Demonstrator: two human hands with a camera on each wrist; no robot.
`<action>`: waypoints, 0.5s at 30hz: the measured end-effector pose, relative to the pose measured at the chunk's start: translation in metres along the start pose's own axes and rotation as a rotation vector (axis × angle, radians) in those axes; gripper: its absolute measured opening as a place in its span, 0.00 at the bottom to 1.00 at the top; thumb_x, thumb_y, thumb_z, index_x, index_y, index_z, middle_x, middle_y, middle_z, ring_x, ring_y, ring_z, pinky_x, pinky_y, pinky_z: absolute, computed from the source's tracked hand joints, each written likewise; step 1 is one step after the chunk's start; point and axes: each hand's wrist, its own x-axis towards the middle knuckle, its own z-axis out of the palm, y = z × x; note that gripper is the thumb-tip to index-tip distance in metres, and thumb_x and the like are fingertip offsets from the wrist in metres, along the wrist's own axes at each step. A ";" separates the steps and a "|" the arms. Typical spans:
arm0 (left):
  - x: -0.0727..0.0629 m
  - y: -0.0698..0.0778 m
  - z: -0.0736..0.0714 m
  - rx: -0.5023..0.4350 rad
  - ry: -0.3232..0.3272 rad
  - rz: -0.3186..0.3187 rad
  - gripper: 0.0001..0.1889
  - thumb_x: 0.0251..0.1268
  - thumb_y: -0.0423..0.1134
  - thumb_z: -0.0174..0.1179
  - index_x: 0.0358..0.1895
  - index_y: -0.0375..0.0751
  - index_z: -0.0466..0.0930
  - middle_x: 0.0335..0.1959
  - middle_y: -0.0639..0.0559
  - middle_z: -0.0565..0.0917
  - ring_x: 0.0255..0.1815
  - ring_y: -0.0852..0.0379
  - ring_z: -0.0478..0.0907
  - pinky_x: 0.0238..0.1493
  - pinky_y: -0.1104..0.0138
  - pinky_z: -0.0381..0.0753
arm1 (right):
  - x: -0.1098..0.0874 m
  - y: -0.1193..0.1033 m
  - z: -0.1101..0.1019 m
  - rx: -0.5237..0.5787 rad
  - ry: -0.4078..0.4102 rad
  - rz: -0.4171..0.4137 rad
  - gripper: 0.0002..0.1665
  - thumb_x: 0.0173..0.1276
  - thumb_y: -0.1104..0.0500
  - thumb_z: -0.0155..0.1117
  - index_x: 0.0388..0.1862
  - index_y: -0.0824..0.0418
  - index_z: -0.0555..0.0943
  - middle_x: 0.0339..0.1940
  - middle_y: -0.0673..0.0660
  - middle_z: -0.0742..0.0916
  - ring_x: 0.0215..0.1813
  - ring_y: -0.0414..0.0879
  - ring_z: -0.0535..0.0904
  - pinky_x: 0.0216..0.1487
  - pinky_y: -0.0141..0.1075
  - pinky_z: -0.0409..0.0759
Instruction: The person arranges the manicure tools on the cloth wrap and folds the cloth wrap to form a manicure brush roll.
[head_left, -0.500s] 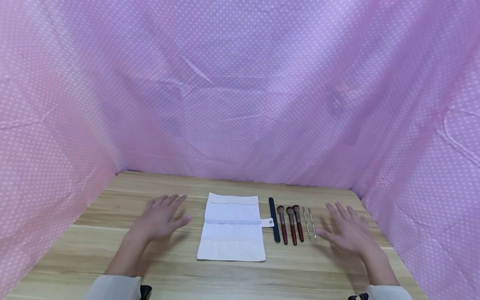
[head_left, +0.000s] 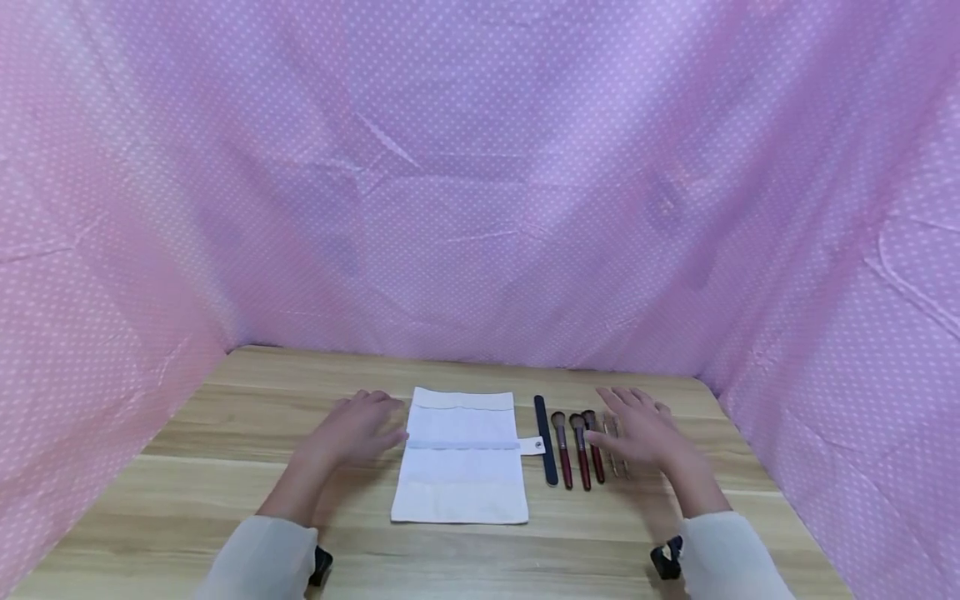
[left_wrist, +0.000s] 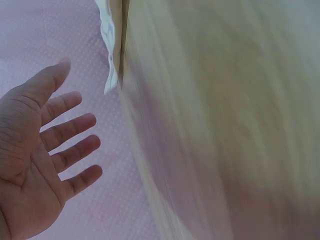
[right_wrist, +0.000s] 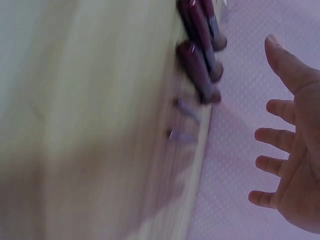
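Pink dotted cloth [head_left: 480, 208] backs the wooden table [head_left: 465, 567], where the pouch [head_left: 461, 492] lies flat, strap [head_left: 530, 446] unfastened. Little looks done beyond that: the file [head_left: 549, 454], three brushes [head_left: 582, 462] and two sticks [right_wrist: 184, 136] all lie outside it, toward its three o'clock, their handling seemingly left. The left hand [head_left: 356, 435] at nine o'clock and right hand [head_left: 641, 432] by the sticks are loosely spread, gripping nothing.

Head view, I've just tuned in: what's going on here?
A person's left hand hovers by the left edge of the unrolled white cloth case, and the right hand hovers over two thin tools. Neither hand holds anything. Between case and tools, a black strip and three red-handled brushes lie on the wooden table.
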 end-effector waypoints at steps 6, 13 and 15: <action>0.017 0.009 0.009 -0.080 -0.073 -0.018 0.18 0.66 0.45 0.68 0.55 0.40 0.84 0.47 0.48 0.85 0.52 0.46 0.80 0.57 0.48 0.77 | 0.025 -0.020 0.005 0.025 -0.068 -0.025 0.50 0.71 0.33 0.62 0.80 0.59 0.63 0.76 0.69 0.70 0.76 0.73 0.59 0.66 0.77 0.53; 0.026 0.006 0.020 -0.266 -0.154 -0.018 0.07 0.61 0.36 0.73 0.39 0.44 0.85 0.32 0.57 0.79 0.36 0.58 0.74 0.43 0.61 0.78 | 0.046 -0.039 0.014 0.077 -0.172 -0.031 0.49 0.72 0.35 0.63 0.81 0.58 0.61 0.76 0.68 0.70 0.76 0.72 0.60 0.69 0.75 0.52; 0.027 0.003 0.023 -0.298 -0.165 -0.001 0.06 0.60 0.35 0.73 0.35 0.45 0.84 0.31 0.56 0.78 0.35 0.58 0.74 0.41 0.62 0.77 | 0.050 -0.043 0.016 0.076 -0.196 -0.037 0.48 0.71 0.37 0.65 0.81 0.59 0.62 0.76 0.67 0.71 0.76 0.71 0.61 0.68 0.75 0.54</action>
